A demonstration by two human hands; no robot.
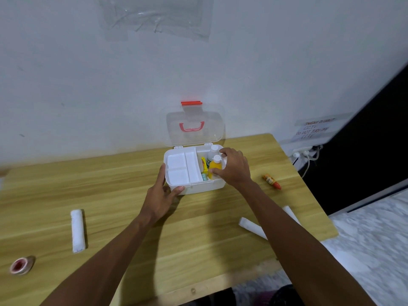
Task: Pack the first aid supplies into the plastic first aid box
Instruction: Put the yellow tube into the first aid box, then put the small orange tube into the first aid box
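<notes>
Right hand (235, 167) grips yellow bottle (215, 167) in box (199, 187); left hand (162, 195) holds box.

A pale grey wall (88, 74) is filling the view from nine to two o'clock, with a clear taped sheet (154, 14) clinging to it at twelve. A wooden table (44, 184) is spreading below. Marbled floor (371, 250) is showing at four, under a dark panel (364, 140) at three.

A plain workroom: wooden table (110, 184) against bare wall (88, 85), CCTV notice (313, 130) above power strip (302, 151).
</notes>
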